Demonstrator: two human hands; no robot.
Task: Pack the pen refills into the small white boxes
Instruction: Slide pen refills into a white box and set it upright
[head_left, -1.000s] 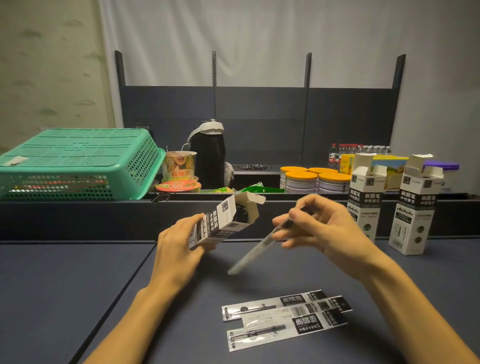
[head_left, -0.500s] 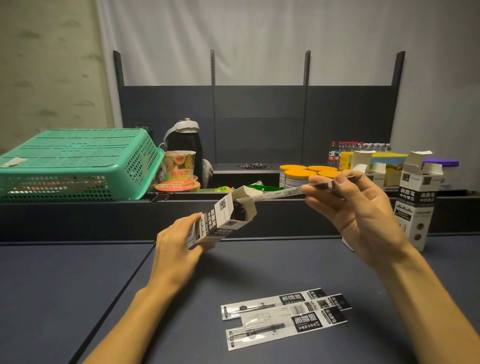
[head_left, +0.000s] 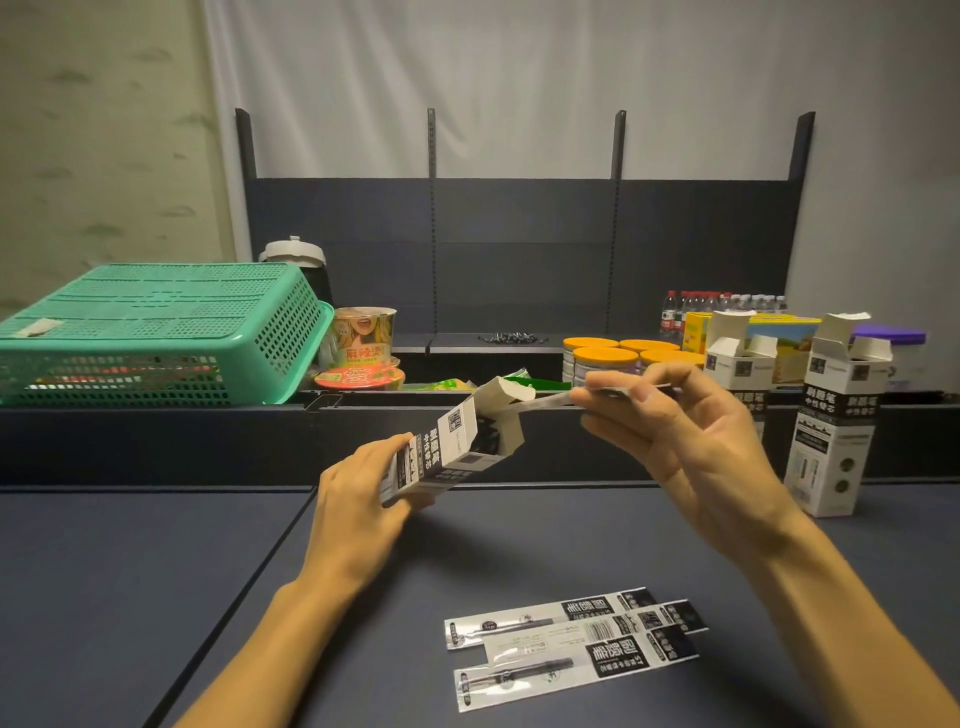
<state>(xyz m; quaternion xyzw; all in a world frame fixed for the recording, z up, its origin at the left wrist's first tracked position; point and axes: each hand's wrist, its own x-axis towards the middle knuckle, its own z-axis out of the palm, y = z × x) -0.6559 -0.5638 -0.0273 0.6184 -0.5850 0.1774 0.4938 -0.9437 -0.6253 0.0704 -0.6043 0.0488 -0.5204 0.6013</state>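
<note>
One sleeved refill, pinched by right hand, has now reached the mouth of the open white box gripped in left hand; insertion starting, three refills wait below.

Not much to report on the person, just two bare forearms coming in from the near edge, no sleeves anywhere in view. The left hand and right hand are both bare too, no gloves, rings, watch or wristband on either. Fingernails are short and plain, and that's all of the body that shows.
</note>
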